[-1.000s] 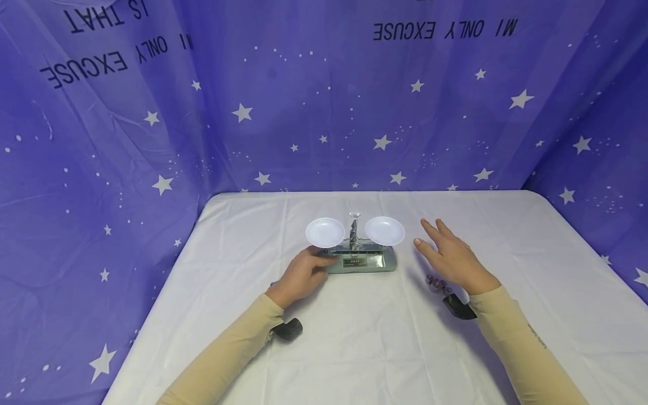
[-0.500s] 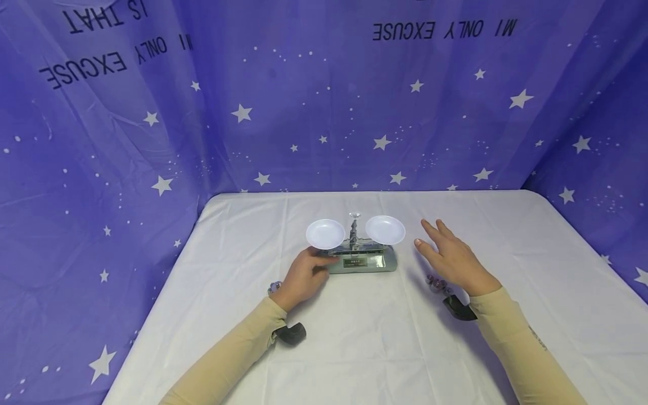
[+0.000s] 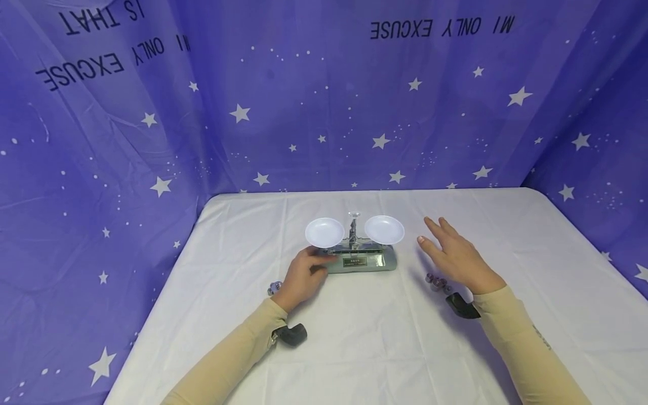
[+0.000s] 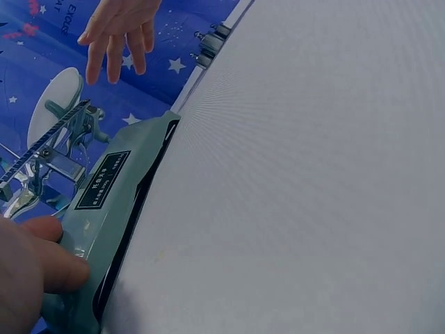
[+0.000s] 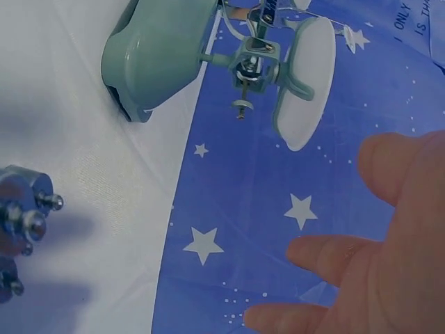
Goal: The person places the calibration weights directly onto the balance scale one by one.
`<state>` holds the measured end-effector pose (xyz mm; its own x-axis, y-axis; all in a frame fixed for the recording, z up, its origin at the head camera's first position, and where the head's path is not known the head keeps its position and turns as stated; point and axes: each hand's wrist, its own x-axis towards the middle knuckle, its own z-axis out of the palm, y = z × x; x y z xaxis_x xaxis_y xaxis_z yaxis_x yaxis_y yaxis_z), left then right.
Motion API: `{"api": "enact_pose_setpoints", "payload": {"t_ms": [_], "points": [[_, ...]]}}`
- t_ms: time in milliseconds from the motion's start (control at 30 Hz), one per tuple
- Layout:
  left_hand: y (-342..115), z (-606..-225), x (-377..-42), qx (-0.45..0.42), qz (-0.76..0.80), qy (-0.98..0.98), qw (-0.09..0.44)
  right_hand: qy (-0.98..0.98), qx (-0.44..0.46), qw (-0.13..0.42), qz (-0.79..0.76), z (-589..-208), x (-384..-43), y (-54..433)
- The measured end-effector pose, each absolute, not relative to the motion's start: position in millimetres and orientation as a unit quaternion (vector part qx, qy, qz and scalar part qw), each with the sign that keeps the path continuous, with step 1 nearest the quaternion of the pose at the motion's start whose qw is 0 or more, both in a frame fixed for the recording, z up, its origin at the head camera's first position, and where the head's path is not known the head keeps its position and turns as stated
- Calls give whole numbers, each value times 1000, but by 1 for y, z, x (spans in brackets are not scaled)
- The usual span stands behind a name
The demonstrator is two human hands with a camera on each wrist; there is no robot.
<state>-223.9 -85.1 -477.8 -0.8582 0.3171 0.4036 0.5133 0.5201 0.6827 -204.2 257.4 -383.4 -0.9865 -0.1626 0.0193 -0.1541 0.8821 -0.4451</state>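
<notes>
A green balance scale [image 3: 361, 261] stands on the table, with a white left pan [image 3: 324, 232] and a white right pan [image 3: 385, 229] on its beam. My left hand [image 3: 302, 278] grips the left end of the base; in the left wrist view, its thumb and a finger lie against the green casing [image 4: 115, 209]. Part of that hand is hidden below the left pan. To the right of the scale, my right hand [image 3: 458, 259] hovers with fingers spread, touching nothing. Several metal weights [image 3: 437, 283] stand below it, seen closer in the right wrist view as knobbed weights [image 5: 24, 223].
Beside my left wrist are more small metal weights [image 3: 274, 288], partly hidden. A white cloth [image 3: 374, 343] covers the table. Purple curtains [image 3: 324, 101] with stars enclose the back and sides. Black wrist mounts [image 3: 292, 335] hang under both sleeves.
The left pan dips slightly and then rises back, while the right pan rises a little. My left wrist has shifted slightly, uncovering the weights beside it. The right hand is nearly still.
</notes>
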Motion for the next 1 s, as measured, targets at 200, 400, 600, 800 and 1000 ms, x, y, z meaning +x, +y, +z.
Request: {"api": "enact_pose_setpoints", "payload": {"t_ms": [200,400,600,800,1000], "points": [[-86,-479,-222,-229,-430,-867,109,970,-75,17,-232,-380,-203,261],[-85,-478,-222,-232,-430,-865,115,968,-72,17,-239,-377,-203,267],[-85,-479,-223,-235,-432,-863,117,966,-75,14,-246,-378,-204,270],[-85,-478,-222,-234,-437,-861,114,965,-76,11,-253,-377,-203,273],[-85,-478,-223,-237,-435,-861,117,960,-86,9,-265,-376,-205,278]]}}
